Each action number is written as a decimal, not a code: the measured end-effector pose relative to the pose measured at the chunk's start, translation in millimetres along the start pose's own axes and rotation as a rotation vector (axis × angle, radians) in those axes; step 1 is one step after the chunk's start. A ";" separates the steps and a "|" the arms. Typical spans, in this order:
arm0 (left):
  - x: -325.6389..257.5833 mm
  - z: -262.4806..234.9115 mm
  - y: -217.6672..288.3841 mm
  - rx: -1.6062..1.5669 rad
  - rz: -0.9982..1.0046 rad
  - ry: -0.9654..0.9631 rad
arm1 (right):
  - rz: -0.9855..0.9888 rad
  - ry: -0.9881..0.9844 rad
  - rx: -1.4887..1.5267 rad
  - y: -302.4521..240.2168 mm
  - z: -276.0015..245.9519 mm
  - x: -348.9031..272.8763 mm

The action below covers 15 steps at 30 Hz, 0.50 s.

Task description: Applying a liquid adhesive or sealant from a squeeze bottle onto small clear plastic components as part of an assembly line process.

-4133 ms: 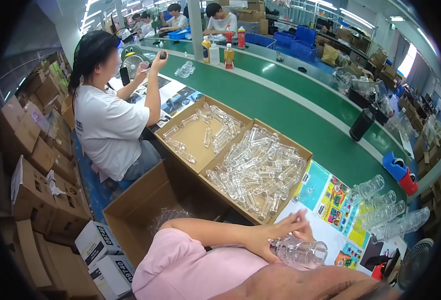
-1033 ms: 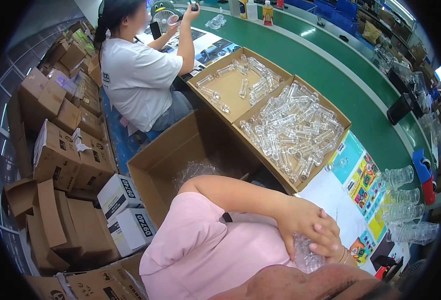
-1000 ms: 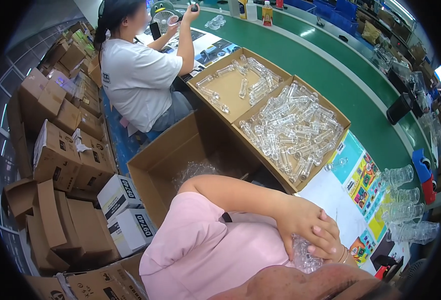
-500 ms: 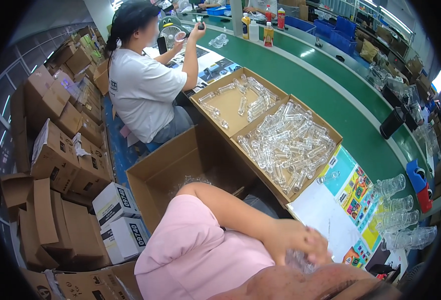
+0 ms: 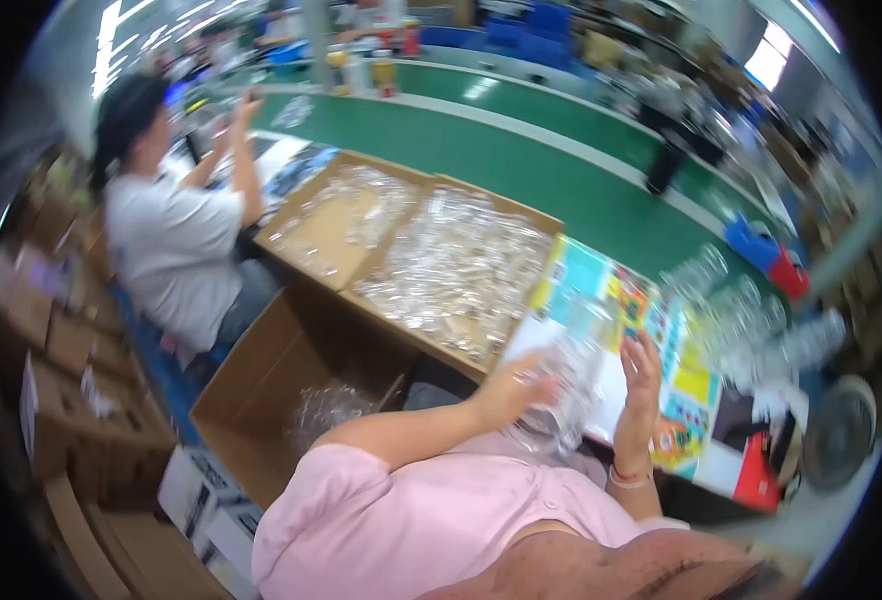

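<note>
My left hand [image 5: 518, 392] is closed around a clear, see-through vessel [image 5: 567, 392], whose exact shape motion blur hides. It is held close to my body, over the near edge of the bench. Just to the right of the vessel, my right hand [image 5: 641, 378] is raised with its fingers apart and holds nothing; a bracelet is on that wrist. Under and beyond the hands lies a colourful printed sheet [image 5: 677, 430]. Left of it stands a shallow cardboard tray [image 5: 553, 232] heaped with clear tube-like pieces [image 5: 461, 265].
A second cardboard tray [image 5: 346, 205] holds fewer clear pieces. Below it, a deep carton [image 5: 251, 375] contains clear plastic-like material [image 5: 333, 408]. Several clear ribbed vessels [image 5: 751, 320] stand at the right. A co-worker [image 5: 171, 240] sits at the left by the green bench [image 5: 481, 150]. Cartons [image 5: 81, 400] crowd the left.
The view has swung, shifting the scene leftward. My right hand has come into view, apart from the vessel. My left hand and the vessel show more plainly, farther from my body.
</note>
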<state>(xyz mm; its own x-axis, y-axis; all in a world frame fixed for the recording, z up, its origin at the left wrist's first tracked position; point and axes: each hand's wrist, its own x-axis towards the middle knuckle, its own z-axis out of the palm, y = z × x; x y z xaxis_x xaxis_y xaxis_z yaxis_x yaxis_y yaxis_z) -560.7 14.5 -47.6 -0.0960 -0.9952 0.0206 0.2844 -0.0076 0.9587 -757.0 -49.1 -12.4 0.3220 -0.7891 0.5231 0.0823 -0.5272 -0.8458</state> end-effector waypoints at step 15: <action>-6.6 3.4 12.1 0.442 0.575 0.249 | 0.549 -0.372 0.781 28.6 24.6 -34.5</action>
<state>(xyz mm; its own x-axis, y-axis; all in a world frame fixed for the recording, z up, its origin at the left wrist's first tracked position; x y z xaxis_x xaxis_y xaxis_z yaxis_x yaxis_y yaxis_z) -559.9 21.3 -35.2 0.1846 -0.8239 0.5358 -0.1880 0.5054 0.8421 -742.5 -29.2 -57.2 0.7618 -0.6416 0.0898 0.3835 0.3349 -0.8606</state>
